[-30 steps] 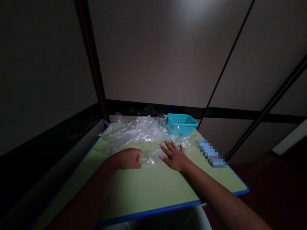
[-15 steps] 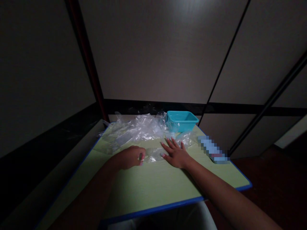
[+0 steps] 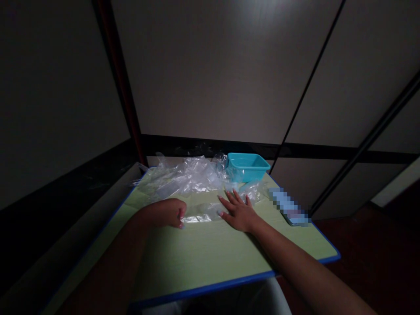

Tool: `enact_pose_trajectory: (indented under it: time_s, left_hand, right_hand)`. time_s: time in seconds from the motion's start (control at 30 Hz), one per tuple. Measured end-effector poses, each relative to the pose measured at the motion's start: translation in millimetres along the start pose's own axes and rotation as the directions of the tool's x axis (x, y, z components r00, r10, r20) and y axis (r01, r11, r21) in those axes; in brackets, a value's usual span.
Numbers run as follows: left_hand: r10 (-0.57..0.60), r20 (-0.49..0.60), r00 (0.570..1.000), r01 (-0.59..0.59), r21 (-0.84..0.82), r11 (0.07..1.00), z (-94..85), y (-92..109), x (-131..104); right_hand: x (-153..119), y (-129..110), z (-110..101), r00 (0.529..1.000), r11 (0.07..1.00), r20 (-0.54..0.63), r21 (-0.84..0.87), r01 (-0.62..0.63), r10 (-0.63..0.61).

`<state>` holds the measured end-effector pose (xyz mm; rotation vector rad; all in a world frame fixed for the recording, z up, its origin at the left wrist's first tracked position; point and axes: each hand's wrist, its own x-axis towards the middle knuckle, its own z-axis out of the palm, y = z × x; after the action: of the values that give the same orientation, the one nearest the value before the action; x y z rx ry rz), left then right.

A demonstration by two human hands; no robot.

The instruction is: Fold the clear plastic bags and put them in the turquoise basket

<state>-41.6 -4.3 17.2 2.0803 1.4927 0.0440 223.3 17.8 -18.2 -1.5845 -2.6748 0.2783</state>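
A clear plastic bag (image 3: 201,213) lies stretched in a narrow strip across the table between my two hands. My left hand (image 3: 167,213) is closed, its fingers pinching the strip's left end. Palm down and fingers spread, my right hand (image 3: 240,214) presses on the strip's right side. More clear plastic (image 3: 254,191) shows just beyond the right fingertips. Farther back on the left, a loose heap of crumpled clear plastic bags (image 3: 197,173) spreads toward the table's far edge.
A turquoise plastic basket (image 3: 248,175) stands at the back right, touching the heap. Near the right edge lies a phone-like flat object (image 3: 290,208), blurred out. The green table (image 3: 210,258) has a blue rim. Pale panels (image 3: 210,87) rise behind it.
My left hand has moved left, drawing the plastic out so that a longer strip shows between the hands. The right hand has stayed in place, spread on the table.
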Motion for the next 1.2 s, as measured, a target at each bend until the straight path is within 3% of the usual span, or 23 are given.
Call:
enact_pose_trajectory:
  time_s: [0.3,0.4,0.5,0.57,0.63,0.8,0.87,0.97,1.07,1.2]
  left_hand:
    - [-0.026,0.075,0.997,0.026,0.002,1.000,-3.5,1,-2]
    - [0.043,-0.087,0.995,-0.044,-0.010,0.999,-3.7,13,-4]
    - [0.196,-0.340,0.920,-0.194,0.038,0.980,3.1,30,-3]
    - [0.156,-0.434,0.888,-0.094,0.161,0.982,11.3,38,-2]
    - [0.105,-0.453,0.885,0.012,0.247,0.969,19.7,42,1]
    - [0.131,-0.368,0.921,-0.045,0.232,0.972,23.6,34,3]
    - [0.034,-0.335,0.942,0.024,0.168,0.986,17.2,23,1]
    - [-0.056,-0.144,0.988,0.074,0.126,0.989,8.0,8,-2]
    - [-0.025,-0.078,0.997,0.030,0.077,0.997,5.6,2,-4]
    - [-0.088,-0.019,0.996,0.084,-0.137,0.987,6.6,7,-2]
  right_hand:
    - [0,0,-1,1.000,1.000,-0.001,-0.001,0.003,-0.003]
    - [-1,0,-1,1.000,1.000,-0.004,-0.005,0.003,-0.003]
    - [-1,0,0,1.000,1.000,-0.004,-0.006,0.005,-0.005]
    - [-1,0,0,1.000,1.000,-0.010,-0.002,0.010,-0.010]
    - [-1,-1,0,1.000,1.000,-0.005,-0.005,0.011,-0.011]
    - [-1,-2,-3,1.000,1.000,0.019,-0.011,-0.002,0.003]
    - [0,-2,-2,1.000,1.000,0.021,-0.007,-0.004,0.004]
    - [1,1,1,1.000,1.000,0.011,0.002,0.004,-0.004]
    - [2,3,3,1.000,1.000,-0.005,0.005,0.015,-0.015]
    - [2,3,3,1.000,1.000,-0.007,0.012,0.019,-0.019]
